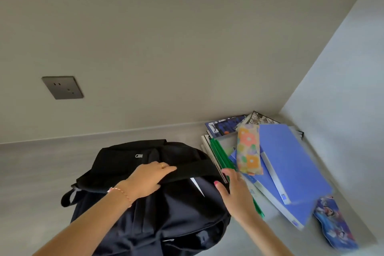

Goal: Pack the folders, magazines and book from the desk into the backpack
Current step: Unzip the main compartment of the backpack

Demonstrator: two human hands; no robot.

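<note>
Left hand wears ring, beaded bracelet; right nails pink.

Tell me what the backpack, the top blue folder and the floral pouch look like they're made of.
Backpack: matte black woven fabric, likely nylon; it creases and sags. Top blue folder: smooth, slightly glossy plastic, probably; flat and rigid-looking. Floral pouch: printed cloth, apparently; soft, puffy outline.

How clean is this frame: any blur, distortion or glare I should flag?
Head view: strong wide-angle warp, wall lines splay and the scene tilts; motion blur smears the blue folder edge and the cartoon pouch at lower right; soft even light, no glare; the black backpack shows little detail.
</note>
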